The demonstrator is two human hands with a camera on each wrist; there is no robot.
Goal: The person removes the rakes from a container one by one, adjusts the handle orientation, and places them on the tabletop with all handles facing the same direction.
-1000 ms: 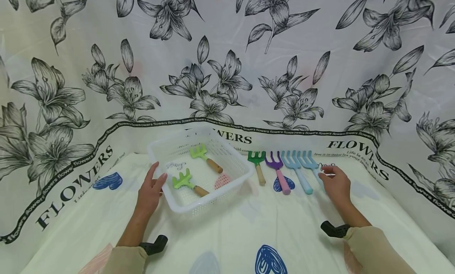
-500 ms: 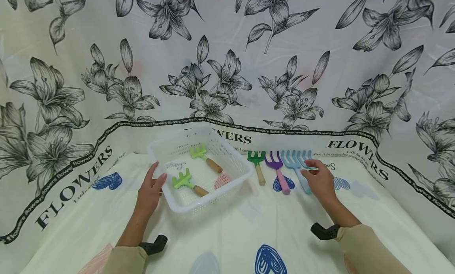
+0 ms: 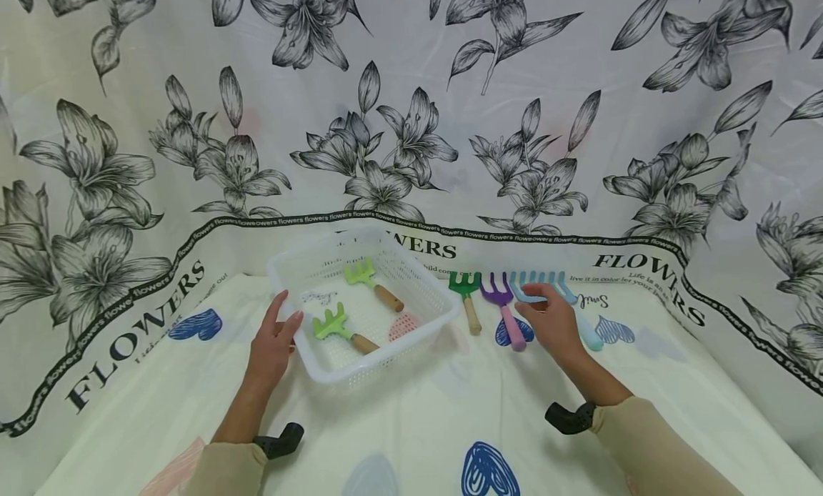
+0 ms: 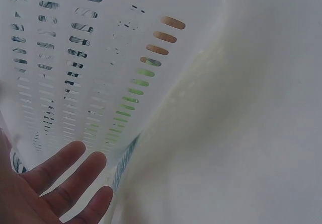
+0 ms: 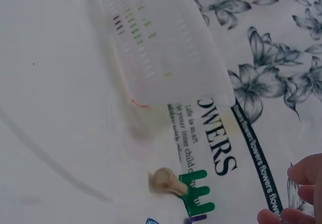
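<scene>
My left hand [image 3: 273, 342] rests at the near-left side of a white perforated basket [image 3: 379, 364], thumb at the rim; the left wrist view shows its fingers [image 4: 75, 183] spread beside the slotted wall. Inside lie two light-green hand forks [image 3: 388, 299] with wooden handles. My right hand [image 3: 553, 324] hovers over the row of hand forks at the right, fingers loosely bent, covering part of a light-blue fork [image 3: 522, 277]. Another light-blue fork [image 3: 589, 333] lies partly hidden behind the hand. Left of them are a purple fork [image 3: 511, 328] with pink handle and a green fork [image 3: 472, 317].
A white cloth [image 3: 398, 439] with printed hearts covers the table. Behind it hangs a flower-printed curtain [image 3: 514, 153]. The basket's right corner is close to the green fork.
My right hand has moved left along the row, from the rightmost light-blue fork to over the light-blue fork beside the purple one. My left hand and the basket have stayed put.
</scene>
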